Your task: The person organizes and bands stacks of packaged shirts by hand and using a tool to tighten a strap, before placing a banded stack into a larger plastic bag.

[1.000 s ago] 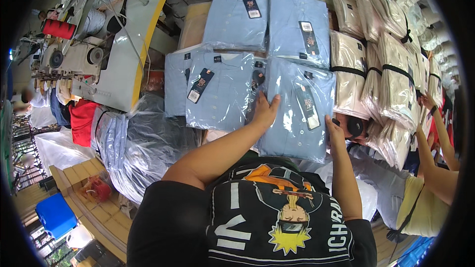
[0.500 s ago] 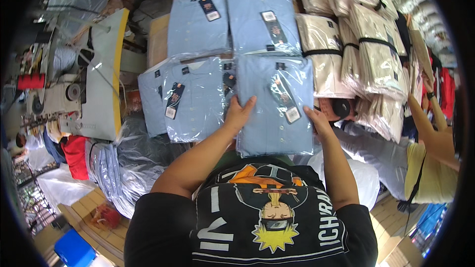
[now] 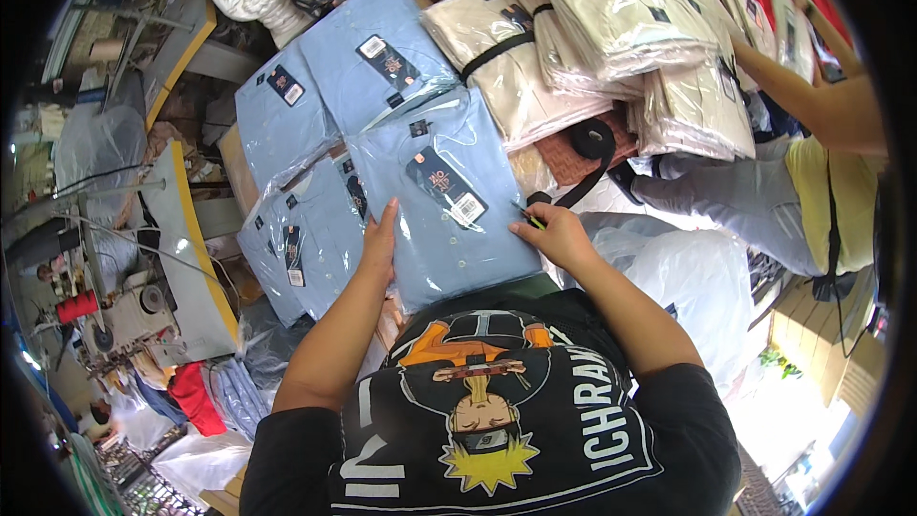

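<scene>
A light blue buttoned shirt (image 3: 463, 258), folded in a clear plastic bag with a dark hang tag (image 3: 446, 186), lies tilted in front of me. My left hand (image 3: 380, 241) grips its left edge, fingertips pointing up along the plastic. At its right edge my right hand (image 3: 562, 237) is closed around a small dark tool with a yellow-green part (image 3: 531, 217). The tool's tip rests over the bag's edge; its exact kind is too small to tell. More bagged blue shirts (image 3: 377, 48) lie beyond and to the left.
Bagged beige garments (image 3: 611, 14) bound with black bands are stacked at the far right. A black strap roll (image 3: 592, 139) lies on a brown surface near my right hand. A sewing machine (image 3: 134, 325) stands left. Another person's arm (image 3: 812, 100) reaches in at right.
The view has turned, so the stacks appear tilted. My right hand now holds a small dark and yellow-green tool, where its fingers rested on the bag's edge before. My left hand stays on the bag.
</scene>
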A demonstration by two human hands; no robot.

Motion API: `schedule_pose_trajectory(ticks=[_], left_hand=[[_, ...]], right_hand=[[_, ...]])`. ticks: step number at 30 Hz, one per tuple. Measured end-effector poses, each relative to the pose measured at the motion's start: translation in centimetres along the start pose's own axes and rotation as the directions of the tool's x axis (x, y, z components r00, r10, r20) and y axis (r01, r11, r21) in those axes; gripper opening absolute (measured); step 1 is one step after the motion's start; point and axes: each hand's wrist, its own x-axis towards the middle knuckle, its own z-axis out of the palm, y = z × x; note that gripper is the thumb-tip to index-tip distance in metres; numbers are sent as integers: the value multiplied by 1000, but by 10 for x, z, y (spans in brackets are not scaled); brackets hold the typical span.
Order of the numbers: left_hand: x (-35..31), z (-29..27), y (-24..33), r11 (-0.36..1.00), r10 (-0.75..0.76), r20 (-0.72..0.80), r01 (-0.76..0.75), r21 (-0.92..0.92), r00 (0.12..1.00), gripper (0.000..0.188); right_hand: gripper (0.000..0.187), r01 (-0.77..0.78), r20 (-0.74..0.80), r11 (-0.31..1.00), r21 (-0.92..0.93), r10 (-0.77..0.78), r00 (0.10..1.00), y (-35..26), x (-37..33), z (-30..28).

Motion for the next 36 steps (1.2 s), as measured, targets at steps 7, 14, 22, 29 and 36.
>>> schedule_pose_trajectory(ticks=[7, 14, 22, 29, 36], left_hand=[[-2, -1, 4, 998, -51, -10, 52, 39, 999, 58], [-2, -1, 3, 998, -48, 17, 48, 37, 999, 63], [-6, 4, 5, 998, -28, -14, 29, 55, 999, 63], [2, 0, 1, 999, -25, 5, 25, 46, 1000, 62], [2, -9, 2, 995, -102, 16, 102, 15, 995, 61]], right_hand=[[29, -70, -118, 966, 250, 102, 988, 9, 8, -39], [20, 203, -210, 950, 236, -154, 965, -16, 0, -46], [21, -97, -338, 937, -337, -24, 941, 2, -2, -48], [25, 347, -371, 938, 11, -318, 872, -56, 33, -30], [20, 103, -390, 990, -98, -133, 911, 0, 56, -24]])
